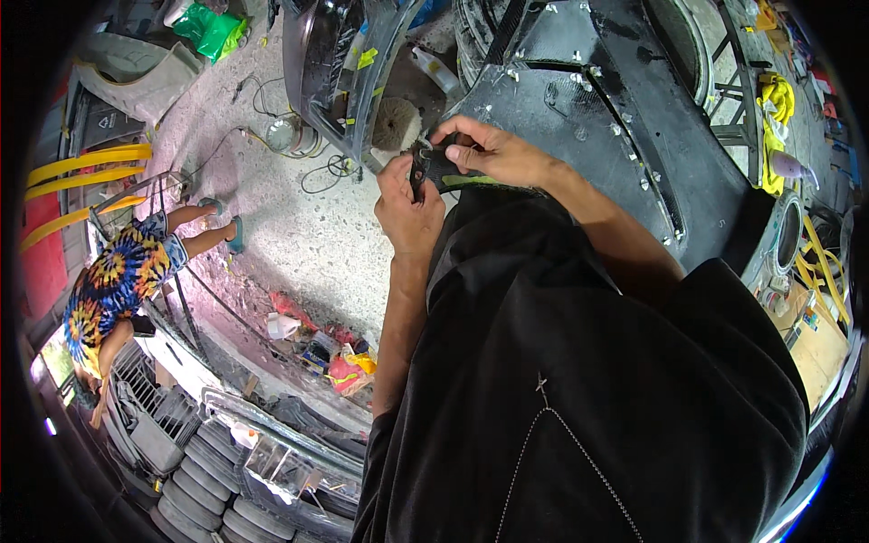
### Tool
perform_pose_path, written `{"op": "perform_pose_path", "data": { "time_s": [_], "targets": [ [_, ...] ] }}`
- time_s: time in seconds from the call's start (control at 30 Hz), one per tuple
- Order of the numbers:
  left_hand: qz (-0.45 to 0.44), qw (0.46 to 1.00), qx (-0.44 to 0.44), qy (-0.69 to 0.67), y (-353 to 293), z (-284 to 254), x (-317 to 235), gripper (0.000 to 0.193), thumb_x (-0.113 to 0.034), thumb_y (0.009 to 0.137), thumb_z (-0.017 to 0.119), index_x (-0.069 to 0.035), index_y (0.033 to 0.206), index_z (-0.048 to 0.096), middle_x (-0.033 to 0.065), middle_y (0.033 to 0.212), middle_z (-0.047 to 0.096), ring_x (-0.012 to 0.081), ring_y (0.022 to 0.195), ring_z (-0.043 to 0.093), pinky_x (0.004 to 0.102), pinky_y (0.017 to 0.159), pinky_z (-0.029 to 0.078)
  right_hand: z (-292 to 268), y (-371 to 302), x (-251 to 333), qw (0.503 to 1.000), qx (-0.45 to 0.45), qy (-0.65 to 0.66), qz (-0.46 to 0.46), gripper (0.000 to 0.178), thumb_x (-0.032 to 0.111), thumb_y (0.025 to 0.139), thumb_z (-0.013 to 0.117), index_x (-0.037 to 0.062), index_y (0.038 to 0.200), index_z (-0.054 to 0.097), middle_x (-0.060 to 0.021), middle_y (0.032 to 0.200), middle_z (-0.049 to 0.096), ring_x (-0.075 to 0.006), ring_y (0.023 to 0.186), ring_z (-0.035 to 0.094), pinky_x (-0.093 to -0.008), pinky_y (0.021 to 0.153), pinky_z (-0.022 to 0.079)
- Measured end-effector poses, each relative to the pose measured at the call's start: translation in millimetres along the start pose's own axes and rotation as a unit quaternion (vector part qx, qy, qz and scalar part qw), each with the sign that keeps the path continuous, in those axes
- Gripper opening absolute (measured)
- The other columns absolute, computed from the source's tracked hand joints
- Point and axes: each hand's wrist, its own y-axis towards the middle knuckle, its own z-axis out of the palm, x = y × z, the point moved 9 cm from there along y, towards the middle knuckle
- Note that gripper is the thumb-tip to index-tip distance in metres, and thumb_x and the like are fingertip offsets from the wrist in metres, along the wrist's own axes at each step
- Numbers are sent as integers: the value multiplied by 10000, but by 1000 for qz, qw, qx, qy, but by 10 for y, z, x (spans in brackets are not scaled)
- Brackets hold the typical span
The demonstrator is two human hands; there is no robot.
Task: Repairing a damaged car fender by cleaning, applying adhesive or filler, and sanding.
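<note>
Both of my hands hold a small black, irregularly shaped part (438, 169) near the top middle. My left hand (412, 210) is closed around its near left end, where a small hole shows. My right hand (507, 156) pinches its far side between thumb and fingers. A strip of green (466, 181) runs along or beside the part, just below my right hand; I cannot tell if it belongs to the part. Right behind my hands lies a large dark grey body panel (579, 118) with small white bits dotted along its slot and seams.
A glossy black curved car part (330, 72) stands ahead, beside a round fibrous disc (396, 123) and a clear bottle (435, 70). Cables (330, 172) lie on the concrete floor. At the left, a person (127, 281) in a tie-dye shirt bends over. Stacked tyres (199, 484) sit lower left.
</note>
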Motion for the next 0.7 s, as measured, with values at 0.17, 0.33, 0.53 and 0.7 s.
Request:
{"op": "perform_pose_path", "data": {
  "time_s": [0.17,0.33,0.53,0.7],
  "targets": [
    [-11,1000,20,14,31,45,-14,418,84,802,605,59,1206,499,162,1032,672,152,943,665,261,829,516,-121,93,-24,997,53,-32,37,232,233,1005,531,64,1116,644,-28,841,622,-113,812,558,-281,757,466],
    [30,997,-20,73,47,-1,17,391,47,736,621,-10,1122,607,189,1025,691,338,871,699,379,767,559,-37,153,69,991,97,-89,-11,256,244,1003,545,32,1107,646,-11,821,601,-90,771,523,-255,711,448],
    [4,995,17,96,23,-9,-7,398,56,733,624,3,1127,602,194,1027,692,349,874,700,383,765,562,-37,64,-57,996,80,-19,21,240,204,988,551,55,1137,667,-37,958,675,-124,911,585,-292,867,470],
    [25,994,12,103,59,11,-53,355,79,730,605,18,1079,600,207,1052,689,361,897,698,383,764,564,-94,123,56,997,75,-34,-1,252,230,997,559,60,1139,679,-7,1046,687,-93,973,578,-265,884,457]
  ]
}}
